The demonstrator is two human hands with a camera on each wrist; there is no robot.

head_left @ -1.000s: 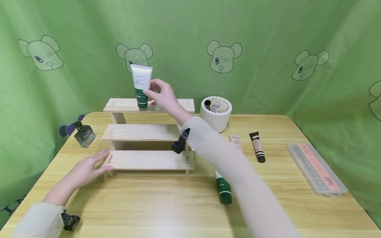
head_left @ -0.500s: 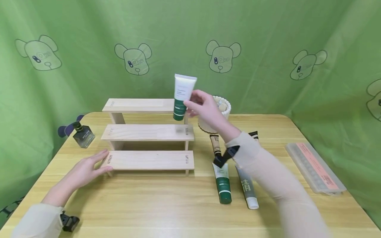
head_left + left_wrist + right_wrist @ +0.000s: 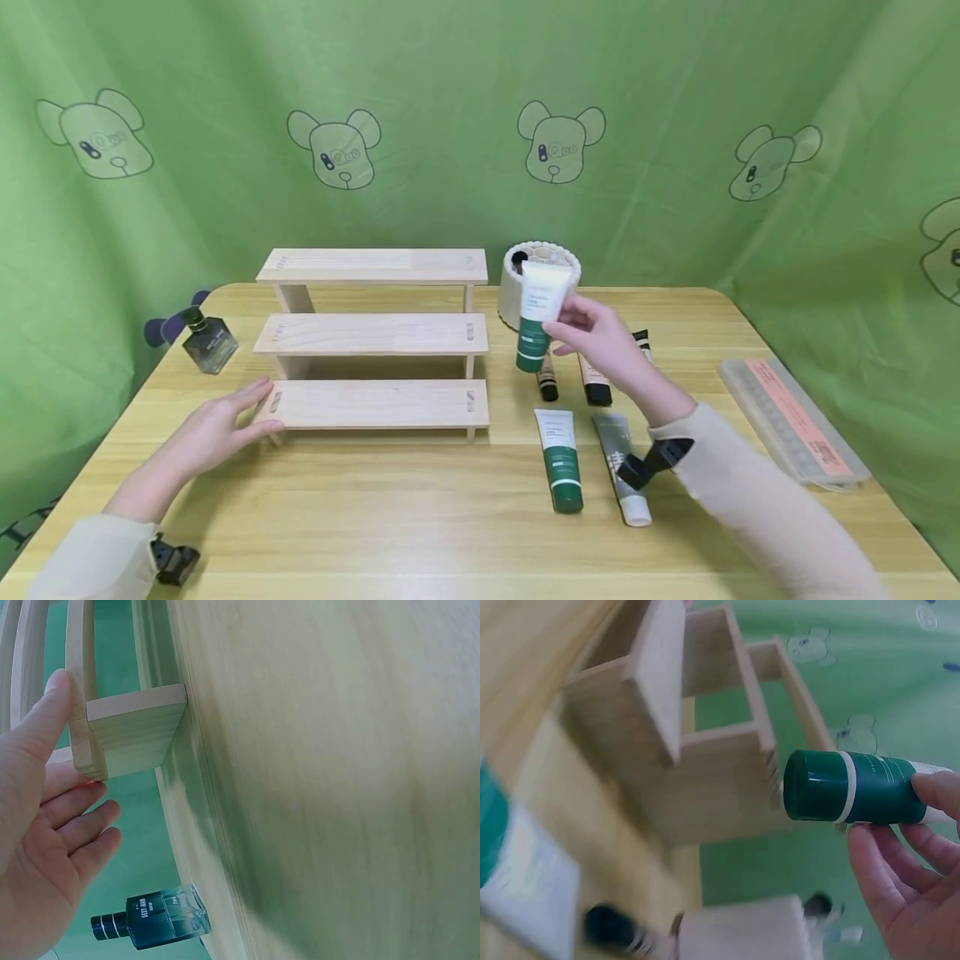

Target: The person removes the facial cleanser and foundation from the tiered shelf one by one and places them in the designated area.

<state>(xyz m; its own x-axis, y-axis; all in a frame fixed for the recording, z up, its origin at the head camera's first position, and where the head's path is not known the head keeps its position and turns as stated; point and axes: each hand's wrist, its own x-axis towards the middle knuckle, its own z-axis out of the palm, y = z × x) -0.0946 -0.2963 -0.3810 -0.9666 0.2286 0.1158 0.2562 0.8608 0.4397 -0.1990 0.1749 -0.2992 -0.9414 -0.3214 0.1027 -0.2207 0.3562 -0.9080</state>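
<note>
My right hand [image 3: 600,333] pinches a white and green squeeze tube [image 3: 542,312] between thumb and fingers, cap end down, raised in front of the brush holder. In the right wrist view the tube's green cap [image 3: 810,786] points left, towards the shelf's side. My left hand [image 3: 217,429] holds the left end of the lowest board of a three-tier wooden shelf [image 3: 375,402]. In the left wrist view its thumb [image 3: 49,712] lies on one face of the board and the index finger goes behind it; the other fingers hang loose beside the edge.
A matching green tube [image 3: 561,462] and a grey tube [image 3: 621,467] lie front right. Smaller tubes, including a pink one with black cap [image 3: 597,392], lie behind. A dark perfume bottle [image 3: 211,343] stands left, a white brush holder [image 3: 512,302] at the back, a flat plastic case [image 3: 795,425] far right.
My right hand has carried the white and green tube from above the top shelf board to the right and down, past the shelf's end. The left hand stays on the shelf.
</note>
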